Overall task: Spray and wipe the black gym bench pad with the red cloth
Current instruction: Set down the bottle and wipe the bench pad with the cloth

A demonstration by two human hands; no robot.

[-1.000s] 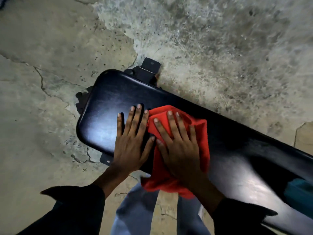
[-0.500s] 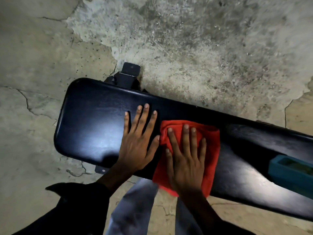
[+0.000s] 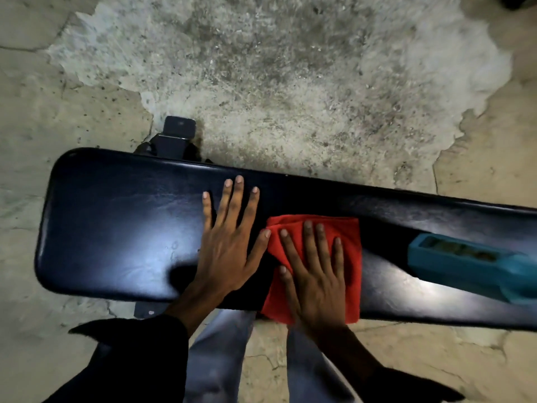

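The black gym bench pad [image 3: 116, 228] runs across the view from left to right, glossy with light reflections. A red cloth [image 3: 345, 237] lies flat on it near the middle, its lower edge hanging over the pad's near side. My right hand [image 3: 313, 274] presses flat on the cloth with fingers spread. Just left of the cloth, my left hand [image 3: 229, 242] rests flat on the bare pad, its thumb touching the cloth's edge. A teal spray bottle [image 3: 465, 263] lies on the pad at the right.
The bench's black metal foot [image 3: 177, 135] sticks out behind the pad at the left. Cracked, patchy concrete floor [image 3: 290, 82] surrounds the bench. My legs in light trousers [image 3: 220, 353] stand against the near side of the pad.
The cloth and my right hand have slid rightward along the pad, and the cloth now lies flatter. More of the teal bottle shows at the right. My left hand stays flat beside the cloth.
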